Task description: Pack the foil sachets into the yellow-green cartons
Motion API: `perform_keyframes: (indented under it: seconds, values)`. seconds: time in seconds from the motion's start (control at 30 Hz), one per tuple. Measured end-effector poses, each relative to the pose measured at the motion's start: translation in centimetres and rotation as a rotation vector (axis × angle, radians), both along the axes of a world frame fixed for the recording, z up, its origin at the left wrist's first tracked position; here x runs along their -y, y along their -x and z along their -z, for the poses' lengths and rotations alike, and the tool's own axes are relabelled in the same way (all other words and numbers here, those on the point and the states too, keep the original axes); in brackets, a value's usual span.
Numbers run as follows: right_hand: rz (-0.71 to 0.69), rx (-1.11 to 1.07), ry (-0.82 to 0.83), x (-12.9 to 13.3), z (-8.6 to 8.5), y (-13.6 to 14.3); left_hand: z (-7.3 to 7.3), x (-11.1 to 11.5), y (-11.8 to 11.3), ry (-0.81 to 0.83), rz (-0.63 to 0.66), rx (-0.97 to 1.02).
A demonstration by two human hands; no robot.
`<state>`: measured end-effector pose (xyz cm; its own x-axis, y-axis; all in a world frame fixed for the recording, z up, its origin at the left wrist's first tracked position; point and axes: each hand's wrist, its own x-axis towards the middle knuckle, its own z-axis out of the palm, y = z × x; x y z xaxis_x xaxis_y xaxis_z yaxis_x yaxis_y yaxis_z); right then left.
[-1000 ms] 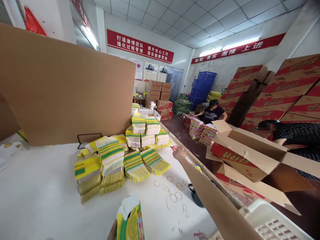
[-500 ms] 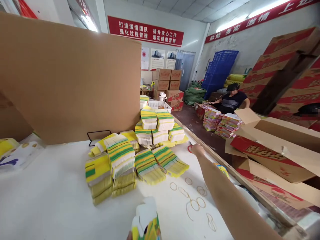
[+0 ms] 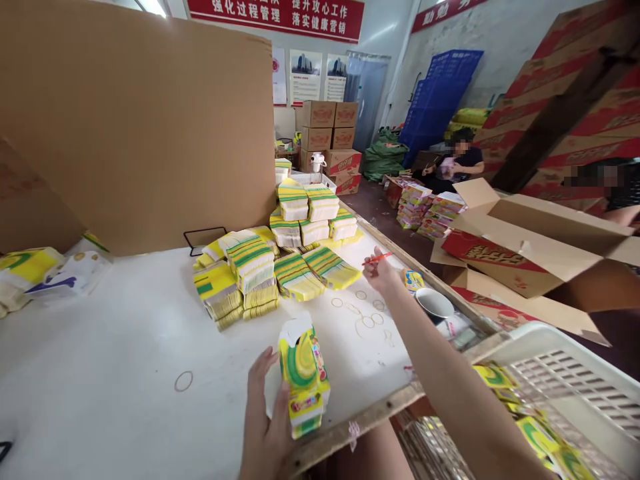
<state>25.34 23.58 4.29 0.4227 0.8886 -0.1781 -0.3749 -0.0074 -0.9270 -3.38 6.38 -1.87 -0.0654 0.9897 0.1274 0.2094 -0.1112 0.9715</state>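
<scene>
A stack of yellow-green printed cartons (image 3: 303, 363), with white flaps at its top, stands near the front edge of the white table. My left hand (image 3: 265, 407) is at its left side, thumb and fingers apart, the thumb tip against the stack's edge. Farther off, near the right edge of the table, my right hand (image 3: 381, 272) is closed around red-handled scissors (image 3: 377, 259); their blades are hard to make out. Several rubber bands (image 3: 370, 321) lie loose between the hands. Behind them sit piles of flat yellow, green and white cartons (image 3: 250, 260).
A large cardboard sheet (image 3: 150, 133) rises at the back left. A white bowl (image 3: 435, 303) sits along the right ledge. Below right is a white plastic basket (image 3: 545, 337) with yellow cartons. Open cardboard boxes (image 3: 500, 260) stand beyond, and a person (image 3: 460, 163) sits farther back.
My right hand has lifted the red-handled scissors off the table. The view has tilted down, bringing my left hand, the nearby stack and the basket into sight.
</scene>
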Motion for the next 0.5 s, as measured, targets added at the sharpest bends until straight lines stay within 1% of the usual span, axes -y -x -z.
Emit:
perform_keyframes:
  seconds: [0.03, 0.07, 0.1, 0.13, 0.17, 0.2, 0.23, 0.27, 0.3, 0.37, 0.43, 0.5]
  values:
    - [-0.026, -0.029, 0.009, 2.2, 0.1, 1.2, -1.0, -0.9, 0.8, -0.086, 0.071, -0.133]
    - [-0.057, -0.056, 0.010, 4.7, 0.3, 2.6, -2.2, -2.0, 1.4, -0.155, 0.181, -0.273]
    - [-0.096, -0.081, 0.004, 7.3, 0.6, 4.0, -3.3, -3.3, 1.9, -0.213, 0.334, -0.414]
    - [-0.141, -0.103, 0.003, 10.0, 0.9, 5.5, -4.4, -4.6, 2.2, -0.228, 0.459, -0.463]
    - [-0.181, -0.123, 0.004, 12.7, 1.3, 7.0, -5.3, -5.8, 2.2, -0.233, 0.550, -0.492]
    - [-0.235, -0.149, 0.011, 15.2, 1.5, 8.4, -6.2, -6.9, 2.1, -0.239, 0.631, -0.520]
    - [-0.328, -0.202, 0.039, 17.4, 1.8, 9.7, -6.9, -7.7, 1.7, -0.241, 0.702, -0.550]
    - [-0.391, -0.238, 0.054, 19.2, 1.8, 10.8, -7.4, -8.4, 1.4, -0.243, 0.759, -0.577]
    - [-0.437, -0.266, 0.055, 20.6, 1.8, 11.7, -7.7, -8.8, 0.9, -0.247, 0.804, -0.604]
    - [-0.506, -0.318, 0.046, 22.4, 1.5, 13.0, -7.9, -9.1, 0.2, -0.261, 0.860, -0.651]
    - [-0.554, -0.363, 0.019, 23.2, 1.2, 13.8, -7.7, -8.9, -0.1, -0.278, 0.876, -0.686]
    - [-0.597, -0.416, 0.013, 23.5, 1.0, 14.4, -7.3, -8.6, -0.2, -0.293, 0.866, -0.704]
